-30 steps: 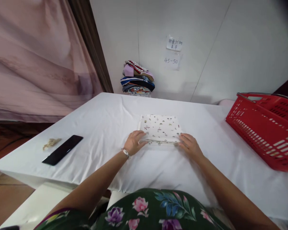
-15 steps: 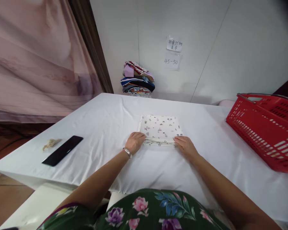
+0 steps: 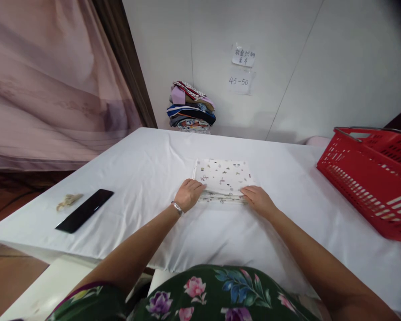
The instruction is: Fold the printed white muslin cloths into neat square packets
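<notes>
A folded white cloth (image 3: pixel 224 176) with small printed motifs lies flat on the white-covered table (image 3: pixel 147 178), its layers showing along the near edge. At its near left corner, my left hand (image 3: pixel 189 194) pinches the top layer, fingers on top and thumb hidden; a silver bracelet circles the wrist. My right hand (image 3: pixel 258 199) grips the near right corner in the same way, fingertips on the upper layer. Between the hands, the upper layer's edge sits slightly raised over the layers beneath.
A red plastic basket (image 3: pixel 361 183) stands on the right side of the table. To the left lie a black phone-like slab (image 3: pixel 85 210) and a small beige bundle (image 3: pixel 68 201). Stacked folded fabrics (image 3: pixel 191 109) rise beyond the far edge, against the wall. A pink curtain (image 3: pixel 53 89) hangs at left.
Both hands have shifted slightly away from me with the cloth's top edge, exposing a little more of the layers below. The camera view has tilted slightly.
</notes>
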### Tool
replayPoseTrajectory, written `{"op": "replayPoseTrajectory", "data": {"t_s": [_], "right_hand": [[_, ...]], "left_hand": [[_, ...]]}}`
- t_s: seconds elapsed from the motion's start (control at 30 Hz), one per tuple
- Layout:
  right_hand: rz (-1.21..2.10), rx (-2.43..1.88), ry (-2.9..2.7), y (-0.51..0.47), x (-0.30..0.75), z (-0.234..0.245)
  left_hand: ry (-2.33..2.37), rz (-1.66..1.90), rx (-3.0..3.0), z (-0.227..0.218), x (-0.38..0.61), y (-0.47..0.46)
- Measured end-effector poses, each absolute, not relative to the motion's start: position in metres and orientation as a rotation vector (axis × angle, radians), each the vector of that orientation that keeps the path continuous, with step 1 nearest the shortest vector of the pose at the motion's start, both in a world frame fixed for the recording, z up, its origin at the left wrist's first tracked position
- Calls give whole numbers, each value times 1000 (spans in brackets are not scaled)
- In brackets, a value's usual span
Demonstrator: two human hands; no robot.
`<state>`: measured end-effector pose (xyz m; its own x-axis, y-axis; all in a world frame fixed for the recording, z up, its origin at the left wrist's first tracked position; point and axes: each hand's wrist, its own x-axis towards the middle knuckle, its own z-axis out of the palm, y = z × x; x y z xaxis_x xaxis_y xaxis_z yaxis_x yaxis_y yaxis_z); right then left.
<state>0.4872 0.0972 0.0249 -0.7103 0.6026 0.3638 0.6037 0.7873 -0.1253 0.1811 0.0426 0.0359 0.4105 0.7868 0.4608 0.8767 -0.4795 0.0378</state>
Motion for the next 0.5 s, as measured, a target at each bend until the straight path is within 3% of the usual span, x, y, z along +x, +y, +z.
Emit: {"op": "replayPoseTrajectory", "data": {"t_s": [0.5], "right_hand": [[-155,-904,-2591,92,499,-3]], "left_hand": [[-1431,-583,-2480,16,180,37]]}}
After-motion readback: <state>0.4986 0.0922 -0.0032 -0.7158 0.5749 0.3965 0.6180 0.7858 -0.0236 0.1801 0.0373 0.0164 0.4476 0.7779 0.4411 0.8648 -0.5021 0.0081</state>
